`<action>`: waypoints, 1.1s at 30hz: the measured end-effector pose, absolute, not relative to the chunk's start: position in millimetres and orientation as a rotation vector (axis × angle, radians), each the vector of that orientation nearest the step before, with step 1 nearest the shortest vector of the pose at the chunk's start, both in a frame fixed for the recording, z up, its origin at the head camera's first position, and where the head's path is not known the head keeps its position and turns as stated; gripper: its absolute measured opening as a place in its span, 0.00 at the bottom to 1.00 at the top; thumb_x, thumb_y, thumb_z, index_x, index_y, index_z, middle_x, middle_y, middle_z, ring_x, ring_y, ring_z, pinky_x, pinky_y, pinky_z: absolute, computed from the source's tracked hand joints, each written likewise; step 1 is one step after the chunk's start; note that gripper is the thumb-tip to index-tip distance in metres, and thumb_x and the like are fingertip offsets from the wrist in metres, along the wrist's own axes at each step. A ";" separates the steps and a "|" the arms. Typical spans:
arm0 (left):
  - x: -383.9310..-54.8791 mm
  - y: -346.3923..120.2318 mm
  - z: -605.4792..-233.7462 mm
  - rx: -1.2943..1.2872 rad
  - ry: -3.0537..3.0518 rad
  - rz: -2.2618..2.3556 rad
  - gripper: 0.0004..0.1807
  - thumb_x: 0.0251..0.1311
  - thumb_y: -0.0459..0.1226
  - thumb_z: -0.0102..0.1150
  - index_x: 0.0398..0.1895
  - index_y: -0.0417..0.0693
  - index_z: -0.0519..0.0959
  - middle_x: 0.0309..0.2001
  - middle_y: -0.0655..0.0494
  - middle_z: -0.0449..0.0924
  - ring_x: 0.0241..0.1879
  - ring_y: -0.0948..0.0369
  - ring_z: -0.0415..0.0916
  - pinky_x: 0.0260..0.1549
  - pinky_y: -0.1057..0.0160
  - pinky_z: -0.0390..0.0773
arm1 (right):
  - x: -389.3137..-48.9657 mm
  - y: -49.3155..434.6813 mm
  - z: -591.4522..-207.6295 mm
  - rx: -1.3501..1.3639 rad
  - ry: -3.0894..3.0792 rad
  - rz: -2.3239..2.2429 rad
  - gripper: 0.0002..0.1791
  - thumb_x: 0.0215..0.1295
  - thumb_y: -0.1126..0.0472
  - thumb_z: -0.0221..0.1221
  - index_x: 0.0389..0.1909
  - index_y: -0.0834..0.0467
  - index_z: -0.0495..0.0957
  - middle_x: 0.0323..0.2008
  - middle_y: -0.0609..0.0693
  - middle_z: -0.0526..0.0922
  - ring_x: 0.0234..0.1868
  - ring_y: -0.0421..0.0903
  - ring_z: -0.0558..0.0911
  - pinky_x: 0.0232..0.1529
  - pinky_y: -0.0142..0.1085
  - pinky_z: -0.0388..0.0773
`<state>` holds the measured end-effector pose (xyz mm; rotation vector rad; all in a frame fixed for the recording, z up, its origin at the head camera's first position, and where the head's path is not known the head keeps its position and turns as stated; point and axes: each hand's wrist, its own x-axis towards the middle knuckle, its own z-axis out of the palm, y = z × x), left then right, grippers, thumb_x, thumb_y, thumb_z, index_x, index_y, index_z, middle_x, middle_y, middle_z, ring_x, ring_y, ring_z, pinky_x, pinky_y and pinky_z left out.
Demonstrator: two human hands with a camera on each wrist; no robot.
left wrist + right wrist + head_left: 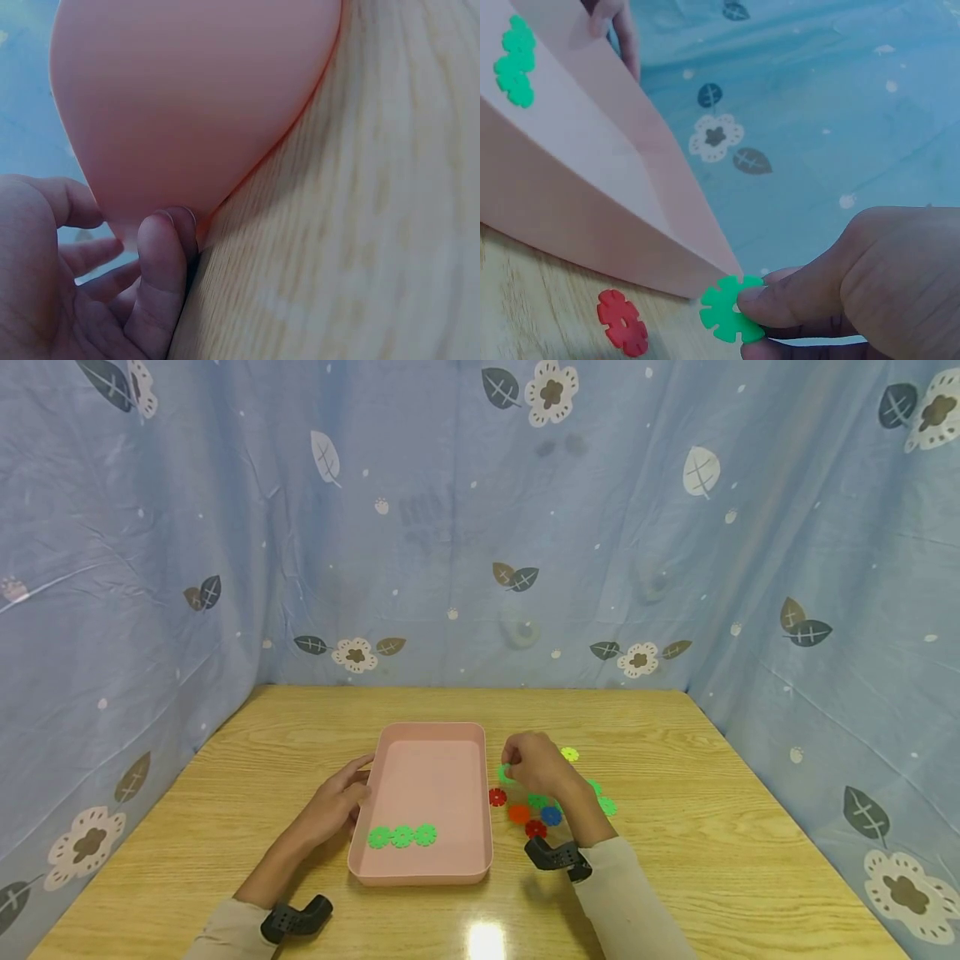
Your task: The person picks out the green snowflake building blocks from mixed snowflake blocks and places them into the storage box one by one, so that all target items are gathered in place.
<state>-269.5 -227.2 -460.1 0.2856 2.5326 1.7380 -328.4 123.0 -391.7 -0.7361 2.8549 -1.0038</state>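
A shallow pink tray lies on the table. My left hand holds its left side, with fingertips at the rim and against the outer wall. My right hand is just beyond the tray's right side. Between thumb and finger it pinches a green snowflake disc by its edge; the disc has a slotted rim and a small centre hole. Inside the tray, near its front, three green snowflake discs sit joined in a row. A red snowflake disc lies beside the tray.
Loose snowflake discs lie under and around the right forearm: an orange one, a blue one, a dark red one, a yellow one and several green ones. A patterned blue curtain encloses the wooden table.
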 end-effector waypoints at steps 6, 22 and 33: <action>-269.3 -226.8 -460.9 0.255 2.537 1.738 0.32 0.74 0.37 0.42 0.81 0.48 0.53 0.72 0.34 0.64 0.23 0.50 0.79 0.23 0.55 0.82 | -325.6 121.9 -388.5 -0.763 2.834 -1.055 0.08 0.61 0.73 0.65 0.29 0.59 0.78 0.25 0.47 0.79 0.26 0.44 0.75 0.30 0.35 0.75; -269.0 -226.8 -460.7 0.267 2.543 1.732 0.33 0.74 0.37 0.41 0.81 0.48 0.53 0.72 0.33 0.63 0.23 0.51 0.78 0.22 0.55 0.82 | -324.1 118.1 -384.7 -0.826 2.768 -1.214 0.07 0.63 0.73 0.64 0.38 0.60 0.81 0.33 0.52 0.80 0.31 0.46 0.80 0.34 0.36 0.79; -268.9 -225.8 -461.1 0.258 2.543 1.730 0.33 0.74 0.37 0.42 0.81 0.48 0.53 0.72 0.33 0.65 0.23 0.51 0.78 0.23 0.56 0.82 | -319.2 109.3 -386.7 -0.891 2.632 -1.341 0.06 0.65 0.75 0.59 0.38 0.62 0.80 0.32 0.53 0.79 0.30 0.56 0.82 0.28 0.35 0.81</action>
